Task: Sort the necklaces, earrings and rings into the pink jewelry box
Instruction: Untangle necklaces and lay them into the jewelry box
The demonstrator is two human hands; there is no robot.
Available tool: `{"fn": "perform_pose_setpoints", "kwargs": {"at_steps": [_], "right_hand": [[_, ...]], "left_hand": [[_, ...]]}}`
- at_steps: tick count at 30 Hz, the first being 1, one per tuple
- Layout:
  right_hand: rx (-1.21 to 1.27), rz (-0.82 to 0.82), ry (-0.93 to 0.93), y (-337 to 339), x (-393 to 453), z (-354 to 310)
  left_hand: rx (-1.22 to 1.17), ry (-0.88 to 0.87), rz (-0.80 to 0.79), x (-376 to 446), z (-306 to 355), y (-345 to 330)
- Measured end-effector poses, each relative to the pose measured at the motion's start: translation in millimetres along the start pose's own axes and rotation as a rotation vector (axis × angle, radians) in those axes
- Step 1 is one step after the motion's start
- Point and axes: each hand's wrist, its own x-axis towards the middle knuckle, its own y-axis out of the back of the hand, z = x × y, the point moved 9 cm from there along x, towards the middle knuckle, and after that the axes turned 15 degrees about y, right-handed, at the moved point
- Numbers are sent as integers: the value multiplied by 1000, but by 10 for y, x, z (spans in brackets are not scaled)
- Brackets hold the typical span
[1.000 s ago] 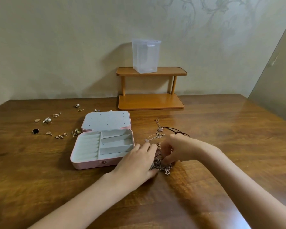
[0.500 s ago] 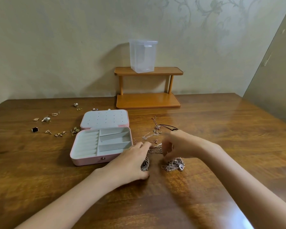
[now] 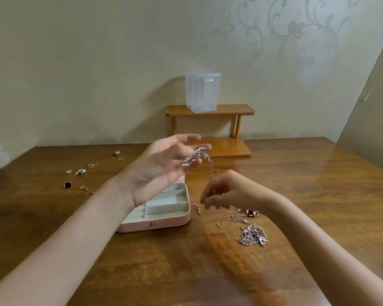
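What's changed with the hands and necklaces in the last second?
The left hand has lifted off the table, holding a silver chain above the pink box. The right hand has risen too, pinching the chain's hanging end. The other necklaces, earrings and box stayed put.

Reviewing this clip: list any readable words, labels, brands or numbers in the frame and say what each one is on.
None can be read.
Pendant on the necklace pile: letter-like shapes, too small and blurred to read.
Pink jewelry box: no label visible, only a small round clasp.
Clear plastic container on the wooden shelf: no print visible.
Wallpaper: floral scrolls only, no text.
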Motion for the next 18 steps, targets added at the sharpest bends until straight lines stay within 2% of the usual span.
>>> {"fn": "perform_pose_setpoints", "kwargs": {"at_steps": [4,8,13,18], "right_hand": [[257,161,15,215,-26,-33],[386,350,47,615,-34,-119],[263,559,143,1197,37,-441],[330,689,305,1549,182,-844]], "left_hand": [[-293,-106,-89,9,303,45],[-407,-212,-129,-61,551,143],[-460,-293,-145,-160,731,236],[-350,-269,-12,-180,741,252]]}}
